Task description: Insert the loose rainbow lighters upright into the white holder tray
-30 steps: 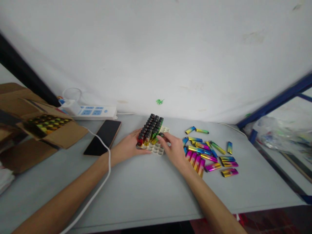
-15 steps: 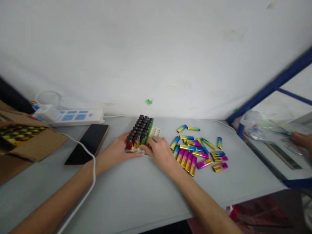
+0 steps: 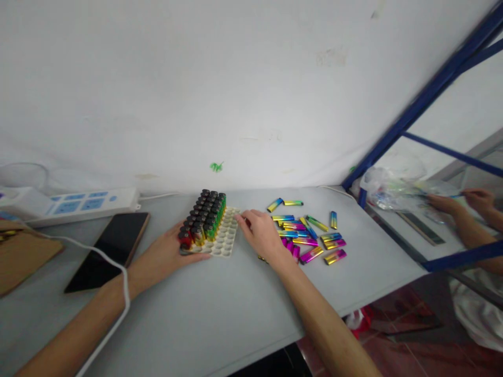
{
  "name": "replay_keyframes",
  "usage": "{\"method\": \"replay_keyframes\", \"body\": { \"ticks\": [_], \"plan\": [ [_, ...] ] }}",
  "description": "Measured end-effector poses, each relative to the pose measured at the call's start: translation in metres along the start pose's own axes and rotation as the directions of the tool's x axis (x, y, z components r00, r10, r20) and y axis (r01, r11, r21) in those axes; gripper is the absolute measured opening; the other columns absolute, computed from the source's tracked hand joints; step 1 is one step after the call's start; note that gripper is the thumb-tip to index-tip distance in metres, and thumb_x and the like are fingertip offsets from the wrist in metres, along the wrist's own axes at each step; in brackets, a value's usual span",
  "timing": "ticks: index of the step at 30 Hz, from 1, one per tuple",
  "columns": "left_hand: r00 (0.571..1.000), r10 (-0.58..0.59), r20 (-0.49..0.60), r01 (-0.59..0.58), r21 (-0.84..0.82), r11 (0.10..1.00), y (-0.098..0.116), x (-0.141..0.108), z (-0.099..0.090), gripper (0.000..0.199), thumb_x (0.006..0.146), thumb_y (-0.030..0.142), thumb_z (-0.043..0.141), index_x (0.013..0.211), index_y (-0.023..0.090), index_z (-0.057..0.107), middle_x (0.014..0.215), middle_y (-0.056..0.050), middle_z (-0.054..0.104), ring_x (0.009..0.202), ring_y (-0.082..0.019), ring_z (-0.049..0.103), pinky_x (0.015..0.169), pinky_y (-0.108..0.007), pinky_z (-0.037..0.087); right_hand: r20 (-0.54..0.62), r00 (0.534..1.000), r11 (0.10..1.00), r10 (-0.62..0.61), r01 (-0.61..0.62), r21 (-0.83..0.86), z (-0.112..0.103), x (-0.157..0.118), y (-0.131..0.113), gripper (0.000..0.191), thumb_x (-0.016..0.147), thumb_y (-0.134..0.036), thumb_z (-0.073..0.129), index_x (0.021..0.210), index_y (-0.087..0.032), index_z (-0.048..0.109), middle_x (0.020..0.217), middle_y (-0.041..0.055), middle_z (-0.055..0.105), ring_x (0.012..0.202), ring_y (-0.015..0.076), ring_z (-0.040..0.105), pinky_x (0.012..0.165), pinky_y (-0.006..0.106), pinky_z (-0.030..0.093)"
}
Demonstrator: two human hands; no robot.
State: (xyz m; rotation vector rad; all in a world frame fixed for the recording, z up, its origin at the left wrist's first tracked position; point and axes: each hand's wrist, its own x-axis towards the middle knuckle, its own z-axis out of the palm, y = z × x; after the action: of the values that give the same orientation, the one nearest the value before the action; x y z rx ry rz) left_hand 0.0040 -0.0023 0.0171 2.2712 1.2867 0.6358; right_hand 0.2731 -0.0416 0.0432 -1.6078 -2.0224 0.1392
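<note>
My left hand (image 3: 165, 252) grips the left front corner of a white tray (image 3: 223, 242) with round hollows, its thumb along the front edge and its other fingers partly hidden. Upright in the tray's left part stand rows of what look like lighters (image 3: 203, 214), black-topped with red, yellow and green bodies. Bare hollows show on the right. At the tray's right edge, my right hand (image 3: 259, 232) has its thumb and fingers drawn together; whatever they pinch, if anything, is too small to tell. Beside it lie shiny lighter-shaped pieces (image 3: 310, 255) in pink, gold, blue and green, partly covered by that hand.
A black phone (image 3: 108, 248), a white power strip (image 3: 82, 204) and a cardboard box (image 3: 27, 256) lie to the left. A white cable (image 3: 126, 288) crosses my left forearm. Right, beyond a blue frame (image 3: 393, 131), another person's hands (image 3: 448, 203) are near clear plastic bags (image 3: 387, 188).
My right hand has shifted from the front row of lighters to the tray's right edge, uncovering the front hollows. My left hand keeps its hold. The view has turned right.
</note>
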Motion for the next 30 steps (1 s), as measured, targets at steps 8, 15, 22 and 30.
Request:
{"method": "replay_keyframes", "body": {
  "ticks": [8,15,22,30],
  "plan": [
    [0.999,0.023,0.027,-0.023,0.005,1.0,0.0,-0.003,-0.001,0.071,0.078,0.063,0.081,0.132,0.019,0.067,0.139,-0.013,0.073,0.127,-0.04,0.07,0.119,-0.047,0.051,0.049,0.989,0.977,-0.141,0.131,0.167,0.021,-0.004,0.017,0.02,0.101,-0.021,0.07,0.121,-0.017,0.071,0.127,0.0134,0.066,0.121,0.0239,0.065,0.111,0.039,0.052],
    [0.999,0.03,0.04,-0.031,0.011,0.999,0.01,-0.003,-0.008,0.074,0.079,0.063,0.082,0.133,0.015,0.066,0.139,-0.015,0.073,0.124,-0.038,0.071,0.115,-0.05,0.054,0.064,0.998,0.98,-0.014,0.001,0.199,0.032,0.001,0.008,0.012,0.095,-0.014,0.073,0.106,-0.011,0.074,0.116,0.014,0.066,0.11,0.0239,0.067,0.107,0.039,0.054],
    [1.0,-0.009,0.014,0.009,0.032,0.999,0.017,-0.005,-0.013,0.09,0.071,0.06,0.088,0.142,0.014,0.059,0.134,-0.016,0.076,0.123,-0.039,0.072,0.113,-0.052,0.055,0.045,0.999,0.971,-0.019,0.008,0.24,0.037,-0.003,0.003,0.007,0.096,-0.012,0.069,0.102,-0.013,0.073,0.114,0.0135,0.067,0.109,0.0241,0.067,0.105,0.039,0.055],
    [0.997,-0.079,0.022,0.077,0.086,0.993,0.014,-0.002,-0.02,0.092,0.063,0.065,0.088,0.135,0.016,0.061,0.125,-0.016,0.079,0.111,-0.041,0.077,0.102,-0.052,0.06,0.089,0.996,0.983,-0.018,0.001,0.182,0.035,-0.006,-0.006,0.009,0.098,-0.011,0.066,0.106,-0.012,0.07,0.118,0.0151,0.066,0.111,0.0246,0.065,0.106,0.038,0.054]
  ]
}}
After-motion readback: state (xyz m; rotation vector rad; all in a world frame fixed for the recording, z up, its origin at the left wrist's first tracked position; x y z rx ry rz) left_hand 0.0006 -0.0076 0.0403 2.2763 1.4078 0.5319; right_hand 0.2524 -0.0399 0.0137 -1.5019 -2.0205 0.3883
